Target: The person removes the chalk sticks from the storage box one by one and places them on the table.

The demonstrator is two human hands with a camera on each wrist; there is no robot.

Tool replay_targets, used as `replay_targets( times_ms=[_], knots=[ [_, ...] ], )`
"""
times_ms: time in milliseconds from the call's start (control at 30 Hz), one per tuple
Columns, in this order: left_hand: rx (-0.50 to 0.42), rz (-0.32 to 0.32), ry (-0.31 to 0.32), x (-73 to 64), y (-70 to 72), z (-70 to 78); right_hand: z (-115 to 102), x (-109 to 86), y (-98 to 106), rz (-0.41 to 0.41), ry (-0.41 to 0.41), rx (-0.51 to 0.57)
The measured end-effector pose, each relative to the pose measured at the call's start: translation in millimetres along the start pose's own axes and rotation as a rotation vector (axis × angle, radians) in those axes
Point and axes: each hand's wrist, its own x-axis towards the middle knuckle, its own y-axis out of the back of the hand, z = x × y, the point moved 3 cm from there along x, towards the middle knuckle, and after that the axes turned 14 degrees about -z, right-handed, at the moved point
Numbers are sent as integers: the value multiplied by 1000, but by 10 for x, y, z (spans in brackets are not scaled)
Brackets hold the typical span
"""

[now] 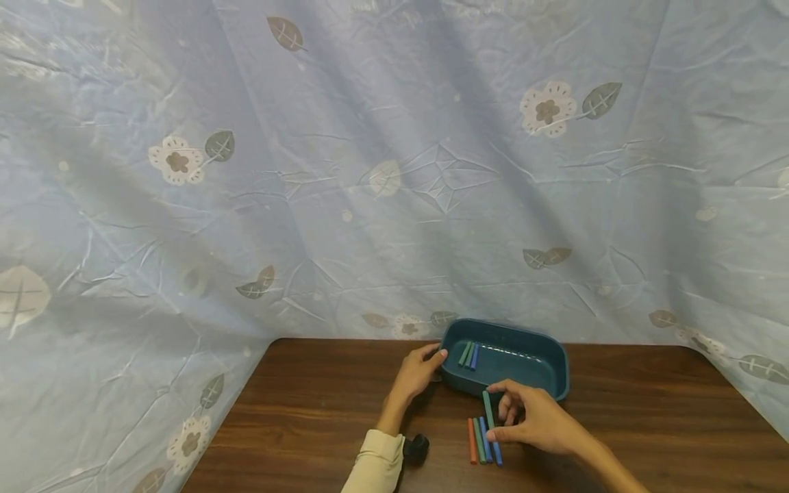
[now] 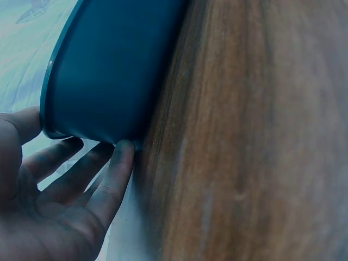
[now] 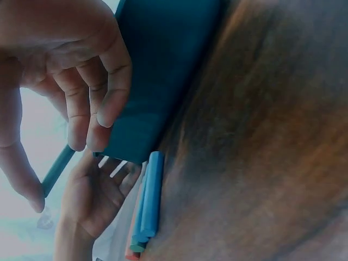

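My left hand [image 1: 416,373] holds the left end of a dark teal dish [image 1: 524,371], thumb at the rim and fingers against the outer wall, as the left wrist view shows. In front of the dish, my right hand [image 1: 536,419] pinches a slim green stick [image 1: 489,409] by its two ends between thumb and a finger. Just below it on the table lie a red stick [image 1: 472,441], a green one [image 1: 479,441] and two blue sticks [image 1: 498,454], side by side. Inside the dish, at its left end, rest two green sticks [image 1: 464,354] and a blue one [image 1: 474,357].
The brown wooden table [image 1: 296,411] ends at the back against a pale flowered cloth [image 1: 382,219], close behind the dish. A small black object [image 1: 416,449] sits by the left sleeve [image 1: 377,460].
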Motion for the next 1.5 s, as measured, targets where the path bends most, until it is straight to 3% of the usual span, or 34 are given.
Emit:
replay_targets(
  times_ms=[100,333,667,1500],
  knots=[
    [-36,-10,-12,-4,-3,5,20,-26,-15,-2,-3,7],
    [-16,1,-21,-17,2,11,59,-71,-40,-10,-8,13],
    [-101,-3,-32,-10,-33,0,148,-90,-86,-35,-17,4],
    [-88,-12,-25,18,-10,-16,240,-147,-99,-139,-57,-13]
  ],
)
